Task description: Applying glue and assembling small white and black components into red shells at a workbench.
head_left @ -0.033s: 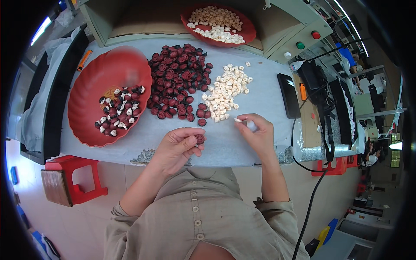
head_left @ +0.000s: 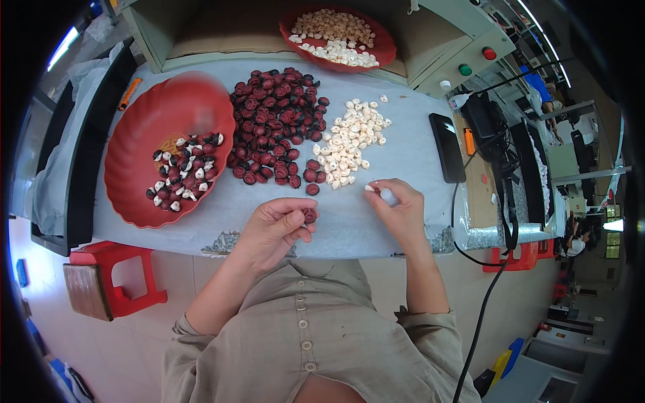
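My left hand (head_left: 274, 232) is closed, pinching a dark red rose-shaped piece (head_left: 309, 215) near the table's front edge. To its right, my right hand (head_left: 402, 205) grips a small cream-white piece (head_left: 369, 189) at thumb and fingertip. A whitish translucent object (head_left: 388, 196), possibly a small bottle, is tucked within the same hand, mostly hidden by the fingers. Beyond my hands lies a heap of dark red rose-shaped pieces (head_left: 275, 121) with black parts. Beside that heap is a pile of cream-white pieces (head_left: 353, 138), nearest to my right hand.
A red scalloped tray (head_left: 134, 154) at left contains red-black pieces with white ones. Another red tray (head_left: 386, 50) of pale pieces sits inside a metal cabinet (head_left: 437, 74). At right are a black phone (head_left: 445, 148) and a hanging cable (head_left: 481, 309). A red stool (head_left: 121, 269) stands at lower left.
My right hand has tilted very slightly at the fingertips, with the cream-white piece still in it. My left hand has stayed in place.
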`<state>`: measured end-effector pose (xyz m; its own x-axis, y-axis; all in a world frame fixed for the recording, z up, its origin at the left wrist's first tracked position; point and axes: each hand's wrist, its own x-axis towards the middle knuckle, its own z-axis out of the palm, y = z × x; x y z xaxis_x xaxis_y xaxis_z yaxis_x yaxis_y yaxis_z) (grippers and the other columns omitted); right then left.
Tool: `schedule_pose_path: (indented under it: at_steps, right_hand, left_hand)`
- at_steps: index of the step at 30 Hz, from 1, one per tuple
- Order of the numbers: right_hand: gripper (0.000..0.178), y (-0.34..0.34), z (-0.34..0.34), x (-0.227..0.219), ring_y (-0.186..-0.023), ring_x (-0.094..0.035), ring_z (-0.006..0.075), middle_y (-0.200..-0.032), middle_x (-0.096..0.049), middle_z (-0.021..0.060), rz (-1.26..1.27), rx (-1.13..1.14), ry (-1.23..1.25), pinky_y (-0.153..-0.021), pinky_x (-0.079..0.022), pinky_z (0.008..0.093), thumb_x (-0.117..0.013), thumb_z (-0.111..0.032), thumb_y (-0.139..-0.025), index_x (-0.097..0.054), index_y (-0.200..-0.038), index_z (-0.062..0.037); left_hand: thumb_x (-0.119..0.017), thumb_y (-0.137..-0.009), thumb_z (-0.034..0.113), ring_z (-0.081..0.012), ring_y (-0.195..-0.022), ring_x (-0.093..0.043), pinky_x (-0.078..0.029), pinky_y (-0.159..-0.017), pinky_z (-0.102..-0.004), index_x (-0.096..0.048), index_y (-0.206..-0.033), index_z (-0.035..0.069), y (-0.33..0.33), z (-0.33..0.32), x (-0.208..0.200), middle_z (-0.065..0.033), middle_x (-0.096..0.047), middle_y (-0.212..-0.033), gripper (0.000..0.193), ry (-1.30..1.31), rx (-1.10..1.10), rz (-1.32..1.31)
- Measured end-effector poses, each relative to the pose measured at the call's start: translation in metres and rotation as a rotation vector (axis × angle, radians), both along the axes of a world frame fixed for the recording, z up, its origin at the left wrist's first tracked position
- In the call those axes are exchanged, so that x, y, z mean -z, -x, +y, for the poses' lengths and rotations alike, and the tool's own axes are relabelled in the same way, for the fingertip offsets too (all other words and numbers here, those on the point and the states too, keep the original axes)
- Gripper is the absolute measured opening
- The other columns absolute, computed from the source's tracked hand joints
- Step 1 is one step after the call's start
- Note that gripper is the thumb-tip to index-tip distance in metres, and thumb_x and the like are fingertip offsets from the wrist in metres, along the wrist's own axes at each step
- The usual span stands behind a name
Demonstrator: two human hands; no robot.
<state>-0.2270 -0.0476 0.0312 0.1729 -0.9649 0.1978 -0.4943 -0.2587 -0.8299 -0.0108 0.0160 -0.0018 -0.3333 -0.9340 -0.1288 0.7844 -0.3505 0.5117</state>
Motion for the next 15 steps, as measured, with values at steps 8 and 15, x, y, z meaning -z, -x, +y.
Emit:
schedule_pose_path:
  at_steps: [8, 15]
  right_hand:
    - [0.022, -0.003, 0.012, -0.008, -0.054, -0.055, 0.0238, -0.066, -0.058, 0.0092, 0.57, 0.09, 0.136, -0.049, -0.042, 0.0303, -0.066, -0.024, -0.066, -0.06, -0.074, -0.0041]
    - [0.015, 0.028, -0.014, -0.022, -0.062, -0.055, 0.0133, -0.069, -0.058, 0.0068, 0.107, -0.228, -0.071, -0.057, -0.04, 0.0205, -0.062, 0.0, -0.065, -0.062, -0.08, -0.0022]
  left_hand:
    - [-0.057, -0.077, 0.013, -0.0145, -0.07, -0.054, -0.048, -0.056, -0.0201, -0.055, -0.098, -0.001, 0.0, 0.0, -0.002, -0.0108, -0.057, -0.084, 0.025, -0.004, -0.007, -0.037]
    - [-0.057, -0.078, 0.013, -0.0148, -0.071, -0.054, -0.047, -0.056, -0.0202, -0.055, -0.098, -0.001, 0.0, 0.0, 0.0, -0.0106, -0.057, -0.085, 0.025, 0.006, -0.016, -0.047]
